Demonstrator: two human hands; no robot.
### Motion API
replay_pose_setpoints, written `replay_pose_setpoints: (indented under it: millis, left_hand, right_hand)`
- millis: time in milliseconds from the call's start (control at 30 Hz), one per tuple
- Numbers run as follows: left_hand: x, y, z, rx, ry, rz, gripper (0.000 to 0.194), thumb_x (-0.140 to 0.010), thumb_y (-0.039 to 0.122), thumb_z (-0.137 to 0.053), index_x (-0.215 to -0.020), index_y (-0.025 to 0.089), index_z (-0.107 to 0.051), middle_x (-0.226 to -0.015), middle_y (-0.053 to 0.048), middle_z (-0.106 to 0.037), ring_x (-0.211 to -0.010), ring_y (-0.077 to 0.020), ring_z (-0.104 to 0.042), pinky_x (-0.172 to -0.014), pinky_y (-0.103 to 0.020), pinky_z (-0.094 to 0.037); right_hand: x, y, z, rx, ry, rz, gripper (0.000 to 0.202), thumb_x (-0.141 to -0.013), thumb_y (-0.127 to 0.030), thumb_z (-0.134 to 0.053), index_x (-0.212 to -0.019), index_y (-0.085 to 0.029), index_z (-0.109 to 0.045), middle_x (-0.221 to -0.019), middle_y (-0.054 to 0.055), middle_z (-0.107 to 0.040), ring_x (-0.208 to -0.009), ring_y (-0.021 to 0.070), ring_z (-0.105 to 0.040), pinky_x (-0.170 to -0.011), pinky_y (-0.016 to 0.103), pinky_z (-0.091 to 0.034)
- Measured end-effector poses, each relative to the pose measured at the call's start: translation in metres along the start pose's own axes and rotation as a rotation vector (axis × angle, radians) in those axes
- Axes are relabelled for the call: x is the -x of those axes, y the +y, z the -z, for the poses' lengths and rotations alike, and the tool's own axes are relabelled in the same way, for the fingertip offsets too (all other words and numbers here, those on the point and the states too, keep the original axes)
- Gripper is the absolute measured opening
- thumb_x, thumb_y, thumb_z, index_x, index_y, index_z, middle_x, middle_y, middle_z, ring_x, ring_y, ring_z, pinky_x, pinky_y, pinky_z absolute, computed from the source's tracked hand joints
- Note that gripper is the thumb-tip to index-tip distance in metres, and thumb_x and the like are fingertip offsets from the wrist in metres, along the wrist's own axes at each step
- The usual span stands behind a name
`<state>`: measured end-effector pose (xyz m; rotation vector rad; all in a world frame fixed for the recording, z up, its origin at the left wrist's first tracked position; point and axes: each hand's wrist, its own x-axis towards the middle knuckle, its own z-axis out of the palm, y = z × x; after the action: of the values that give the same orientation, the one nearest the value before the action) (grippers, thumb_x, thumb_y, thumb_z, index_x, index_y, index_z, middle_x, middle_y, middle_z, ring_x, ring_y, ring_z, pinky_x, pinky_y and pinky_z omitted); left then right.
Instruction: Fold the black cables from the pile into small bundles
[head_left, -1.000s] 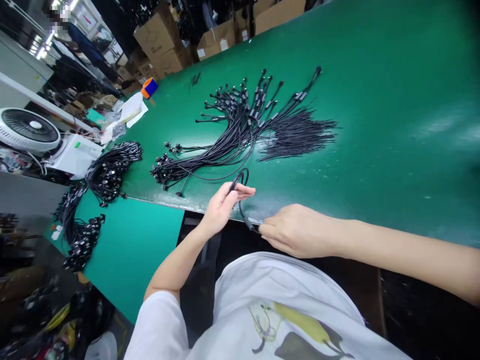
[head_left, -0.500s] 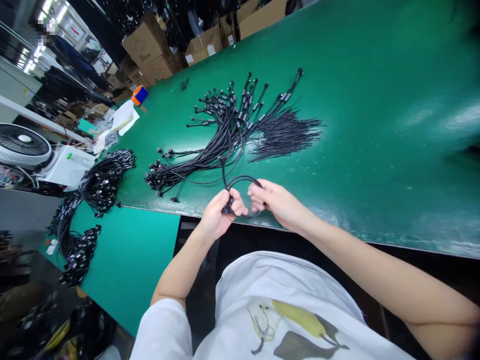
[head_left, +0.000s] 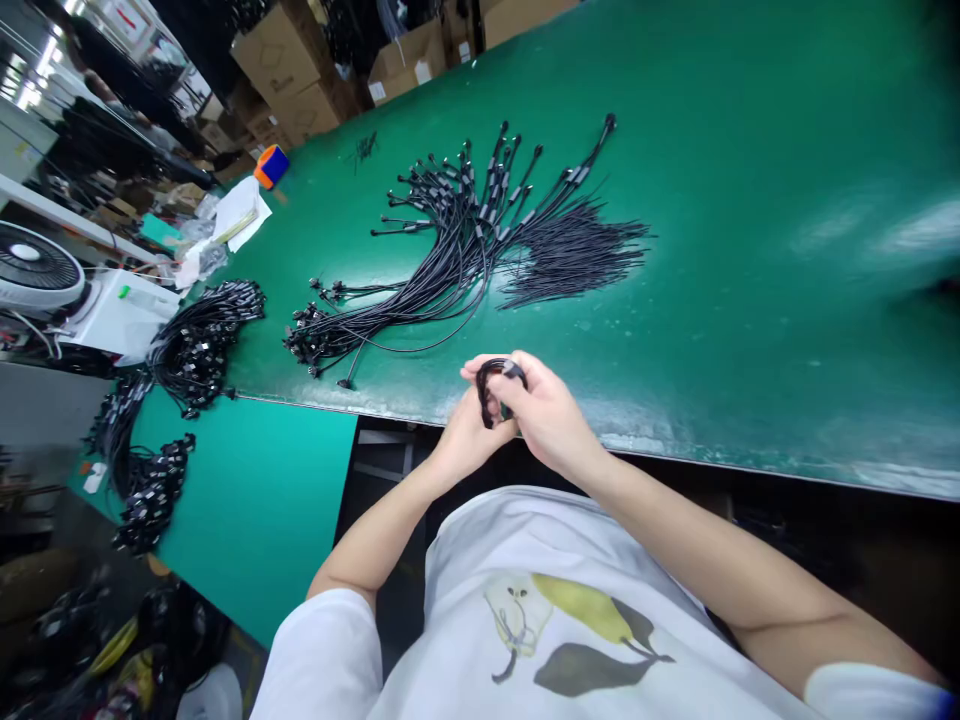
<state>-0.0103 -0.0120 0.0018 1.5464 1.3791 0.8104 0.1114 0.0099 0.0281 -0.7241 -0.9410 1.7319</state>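
Note:
A black cable, wound into a small tight coil, is held between my two hands just above the front edge of the green table. My left hand is closed around the coil's left and lower side. From the right, my right hand grips the same coil, its thumb pressed on it. Part of the cable is hidden by my fingers. Beyond the hands lies a fanned bundle of black cables with plugs at both ends. Beside it on the right is a pile of thin black ties.
Coiled cable bundles lie at the left, with more cables on a lower green surface. A white fan, papers and an orange-and-blue tape roll sit further left. Cardboard boxes line the far edge.
The cable has gone from a loose loop with a hanging plug end to a compact coil. My hands have come together, the left moving right toward the right hand.

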Motion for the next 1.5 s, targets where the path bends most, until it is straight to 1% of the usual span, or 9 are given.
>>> replay_pose_setpoints:
  millis: [167, 367, 533, 633, 833, 1067, 1167, 1333, 1500]
  left_hand:
    - [0.003, -0.006, -0.019, -0.056, 0.132, -0.058, 0.018, -0.085, 0.025, -0.061, -0.099, 0.017, -0.053, -0.087, -0.003, -0.054, -0.078, -0.0166, -0.052, -0.073, -0.03, -0.043]
    - [-0.001, 0.004, -0.008, 0.29, -0.149, -0.01, 0.039, -0.087, 0.05, -0.064, -0.106, 0.018, -0.055, -0.101, -0.007, -0.062, -0.099, -0.0212, -0.058, -0.092, -0.035, -0.045]
    - [-0.003, 0.014, -0.006, 0.635, -0.46, 0.158, 0.053, -0.085, 0.068, -0.057, -0.077, 0.017, -0.048, -0.065, 0.001, -0.05, -0.058, -0.0112, -0.053, -0.057, -0.026, -0.044]
    - [-0.001, 0.02, -0.009, 0.734, -0.43, 0.258, 0.057, -0.078, 0.073, -0.062, -0.082, 0.017, -0.048, -0.06, 0.005, -0.044, -0.047, -0.0085, -0.044, -0.044, -0.022, -0.032]
    - [-0.002, 0.022, -0.019, 0.939, -0.446, 0.424, 0.073, -0.075, 0.087, -0.044, -0.084, 0.015, -0.056, -0.061, 0.002, -0.044, -0.051, -0.0112, -0.043, -0.05, -0.027, -0.037]
    - [0.0, 0.027, -0.037, 1.239, -0.414, 0.545, 0.039, -0.073, 0.044, -0.081, -0.089, 0.012, -0.066, -0.067, 0.003, -0.037, -0.057, -0.0078, -0.035, -0.056, -0.024, -0.034]
    - [0.001, 0.03, -0.039, 1.237, -0.478, 0.609, 0.037, -0.069, 0.04, -0.082, -0.085, 0.011, -0.066, -0.063, 0.004, -0.031, -0.054, -0.0076, -0.031, -0.055, -0.025, -0.033]
    - [-0.002, 0.033, -0.042, 1.207, -0.473, 0.657, 0.034, -0.074, 0.042, -0.074, -0.081, 0.009, -0.066, -0.063, 0.004, -0.033, -0.056, -0.0084, -0.034, -0.061, -0.028, -0.038]
    - [-0.009, 0.019, -0.05, 0.857, -0.383, 0.418, 0.049, -0.075, 0.06, -0.072, -0.082, 0.012, -0.065, -0.062, 0.001, -0.043, -0.058, -0.0109, -0.038, -0.062, -0.029, -0.036]
  right_hand:
    - [-0.017, -0.005, 0.002, -0.157, 0.015, 0.018, 0.042, -0.083, -0.048, -0.074, -0.092, -0.024, -0.041, -0.063, -0.009, -0.043, -0.052, 0.0066, -0.04, -0.048, 0.017, -0.032]
    - [-0.025, -0.01, 0.012, -0.084, -0.127, 0.023, 0.041, -0.089, -0.055, -0.064, -0.09, -0.024, -0.038, -0.061, -0.011, -0.029, -0.046, 0.0043, -0.018, -0.04, 0.016, -0.016]
    - [-0.02, -0.018, 0.016, -0.052, -0.231, -0.005, 0.041, -0.089, -0.056, -0.064, -0.091, -0.024, -0.039, -0.063, -0.01, -0.034, -0.048, 0.0047, -0.024, -0.042, 0.016, -0.023]
    - [-0.021, -0.022, 0.023, -0.025, -0.252, 0.024, 0.045, -0.086, -0.06, -0.065, -0.087, -0.024, -0.039, -0.061, -0.01, -0.039, -0.047, 0.0054, -0.032, -0.045, 0.018, -0.033]
    - [-0.021, -0.021, 0.034, 0.197, -0.135, 0.169, 0.056, -0.082, -0.075, -0.057, -0.077, -0.021, -0.044, -0.052, -0.008, -0.042, -0.042, 0.006, -0.036, -0.047, 0.022, -0.035]
    - [-0.016, -0.03, 0.044, 0.017, -0.227, 0.125, 0.056, -0.083, -0.074, -0.057, -0.073, -0.021, -0.042, -0.051, -0.01, -0.038, -0.039, 0.0046, -0.035, -0.056, 0.026, -0.049]
    - [-0.01, -0.036, 0.049, -0.048, -0.286, -0.047, 0.056, -0.08, -0.071, -0.065, -0.073, -0.02, -0.042, -0.058, -0.008, -0.042, -0.039, 0.0043, -0.038, -0.04, 0.02, -0.04]
    - [-0.012, -0.04, 0.054, -0.198, -0.178, -0.264, 0.064, -0.075, -0.079, -0.062, -0.07, -0.02, -0.038, -0.053, -0.011, -0.031, -0.037, 0.0002, -0.011, -0.032, 0.014, -0.011]
    - [-0.011, -0.03, 0.054, 0.0, -0.129, -0.324, 0.067, -0.08, -0.085, -0.045, -0.063, -0.02, -0.04, -0.046, -0.01, -0.024, -0.035, 0.0034, -0.012, -0.03, 0.017, -0.011]
